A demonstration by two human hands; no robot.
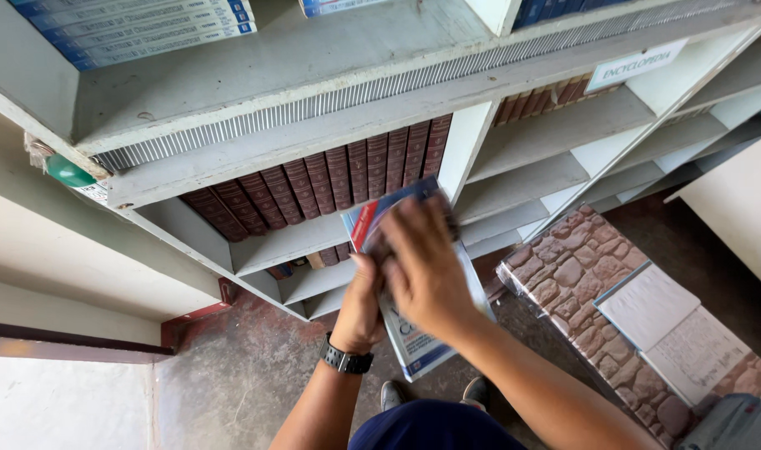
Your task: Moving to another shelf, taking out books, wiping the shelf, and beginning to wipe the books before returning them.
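A large white and blue book (422,350) with a red patch near its top is held upright in front of grey bookshelves. My left hand (359,308), with a black watch on the wrist, grips the book from below and behind. My right hand (422,262) lies flat across the cover with fingers spread, slightly blurred, and hides the middle of the cover. Whether it holds a cloth I cannot tell.
A row of dark red books (314,179) fills a shelf (289,242) behind the hands. Blue and white books (139,29) lie on the top shelf. An open book (672,325) rests on a stone-patterned surface (563,275) at right. My shoes (430,392) stand on the concrete floor.
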